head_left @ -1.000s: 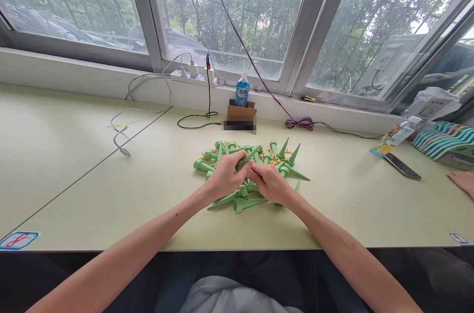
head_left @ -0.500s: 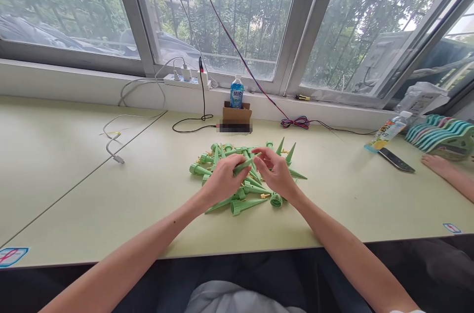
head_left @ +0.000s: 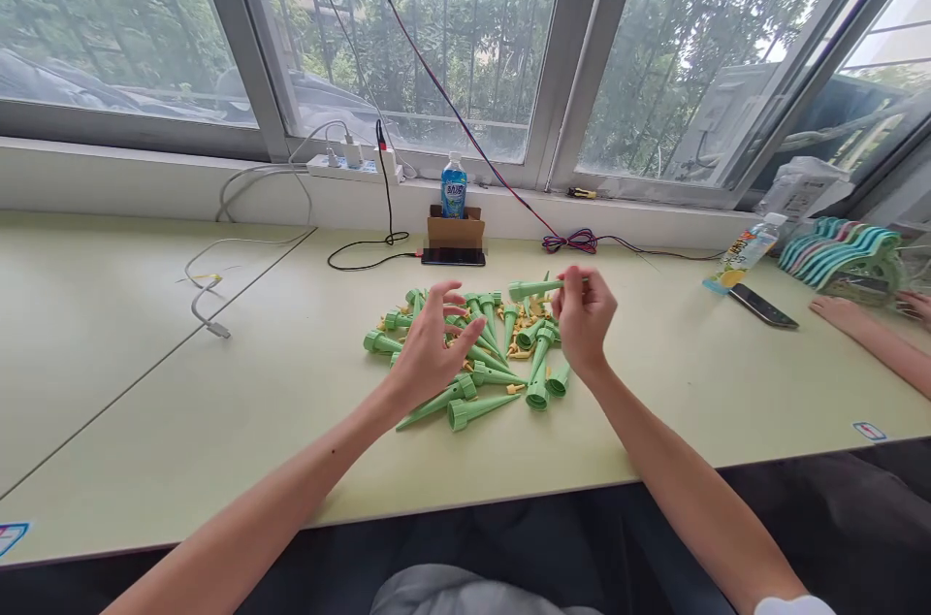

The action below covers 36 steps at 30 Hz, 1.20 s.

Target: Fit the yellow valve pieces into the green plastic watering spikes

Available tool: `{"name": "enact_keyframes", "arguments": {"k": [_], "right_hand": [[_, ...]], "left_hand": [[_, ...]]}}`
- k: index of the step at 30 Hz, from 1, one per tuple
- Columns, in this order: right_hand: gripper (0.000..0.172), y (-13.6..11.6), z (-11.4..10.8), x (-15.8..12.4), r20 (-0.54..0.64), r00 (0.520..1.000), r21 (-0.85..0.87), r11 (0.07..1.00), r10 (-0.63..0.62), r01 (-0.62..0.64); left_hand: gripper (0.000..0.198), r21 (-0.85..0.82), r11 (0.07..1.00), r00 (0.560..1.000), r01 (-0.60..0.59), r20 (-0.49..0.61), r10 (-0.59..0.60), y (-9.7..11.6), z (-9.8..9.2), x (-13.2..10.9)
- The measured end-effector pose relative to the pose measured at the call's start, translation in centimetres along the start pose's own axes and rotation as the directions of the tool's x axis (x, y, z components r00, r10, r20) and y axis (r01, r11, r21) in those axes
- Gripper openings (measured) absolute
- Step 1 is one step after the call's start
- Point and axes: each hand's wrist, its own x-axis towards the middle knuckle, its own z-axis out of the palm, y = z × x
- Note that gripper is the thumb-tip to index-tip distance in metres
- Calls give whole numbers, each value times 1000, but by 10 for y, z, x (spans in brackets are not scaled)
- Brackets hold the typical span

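My right hand (head_left: 586, 316) is closed around a green plastic watering spike (head_left: 534, 290), held above the right part of a pile. Its wide capped end points left, and the pointed end is mostly behind my fingers. With fingers spread and nothing in them, my left hand (head_left: 431, 351) hovers over the left part of the pile. Beneath both hands lie many more green spikes (head_left: 480, 407), pointing in various directions. Small yellow plastic fittings (head_left: 515, 389) are scattered among them, mostly toward the right of the pile.
Behind the pile, a phone (head_left: 452, 257) leans by a cardboard box (head_left: 456, 229) with a blue bottle (head_left: 454, 188). Cables (head_left: 571, 241) run along the sill. At right are a tilted drink bottle (head_left: 746, 254), another phone (head_left: 762, 306), teal hangers (head_left: 844, 256) and another person's hand (head_left: 833, 307).
My hands have moved apart. The spike that was in my left hand is now in my right hand, which has shifted right. My left hand has opened.
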Motion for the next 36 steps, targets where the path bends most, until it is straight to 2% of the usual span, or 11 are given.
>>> {"name": "enact_keyframes", "arguments": {"k": [1,2,4,6,7,13,16,21,31,36], "right_hand": [[36,2,-6,10,-136,989,-25,998,-56,53],[37,3,-13,21,-262,959,-49,994,-111,101],[37,8,-28,41,-459,862,-117,977,-214,180],[37,15,-41,56,-553,775,-228,950,-306,213],[37,19,-45,61,-557,762,-273,940,-329,206],[41,39,-57,68,-480,809,-450,887,-340,105],[42,37,-56,66,-422,841,-471,875,-338,115],[43,30,-52,61,-255,911,-512,844,-325,159],[45,28,-48,57,-81,963,-534,827,-256,175],[46,29,-48,56,-21,974,-571,802,-224,172]], "left_hand": [[45,0,1000,1000,5,-10,-5,0,0,0],[43,6,1000,1000,6,-18,-6,0,1,1],[40,18,1000,1000,-1,-16,1,0,2,0],[39,28,1000,1000,-11,-6,11,0,2,0],[38,31,999,1000,-15,-2,15,1,2,0],[35,58,998,1000,-15,10,15,-1,1,0],[34,62,998,1000,-20,19,19,-1,1,0],[32,69,997,999,-27,20,25,0,2,0],[32,71,997,999,-20,33,18,0,2,-1],[31,76,997,999,-16,50,12,-1,2,-1]]}}
